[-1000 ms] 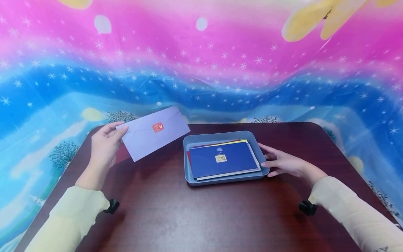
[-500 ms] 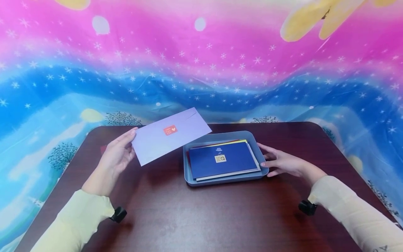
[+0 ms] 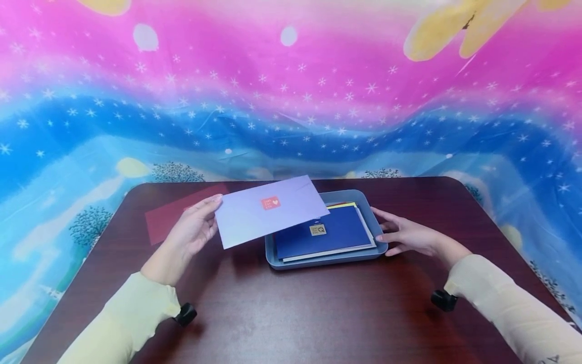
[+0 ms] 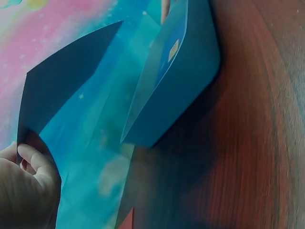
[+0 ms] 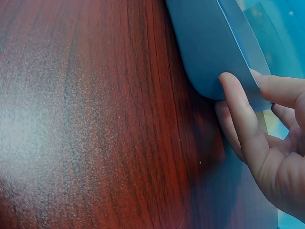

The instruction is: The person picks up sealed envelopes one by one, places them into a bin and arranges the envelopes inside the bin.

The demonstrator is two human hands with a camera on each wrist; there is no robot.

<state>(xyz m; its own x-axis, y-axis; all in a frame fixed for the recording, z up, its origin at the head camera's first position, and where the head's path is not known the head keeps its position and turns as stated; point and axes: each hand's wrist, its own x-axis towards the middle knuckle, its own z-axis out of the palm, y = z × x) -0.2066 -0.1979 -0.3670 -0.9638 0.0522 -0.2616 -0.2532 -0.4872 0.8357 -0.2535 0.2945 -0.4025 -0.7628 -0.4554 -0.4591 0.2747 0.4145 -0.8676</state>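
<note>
My left hand (image 3: 193, 227) pinches a lavender envelope (image 3: 254, 222) by its left end, thumb on top. The envelope carries a red sticker with a heart and hangs tilted above the left part of a grey-blue tray (image 3: 325, 262). In the left wrist view the envelope (image 4: 66, 71) shows its dark, shaded side. On top of the stack in the tray lies a blue envelope (image 3: 336, 237) with a gold sticker, its upper left covered. My right hand (image 3: 411, 235) holds the tray's right end. In the right wrist view its fingers (image 5: 238, 107) lie against the outer wall.
A red envelope (image 3: 168, 217) lies on the dark wooden table (image 3: 291, 313) at the left, partly behind my left hand. White and yellow edges show under the blue envelope. A patterned cloth (image 3: 291, 101) hangs behind the table.
My left hand has carried the lavender envelope rightward and lower over the tray, uncovering more of the red envelope. The right hand and tray have stayed put.
</note>
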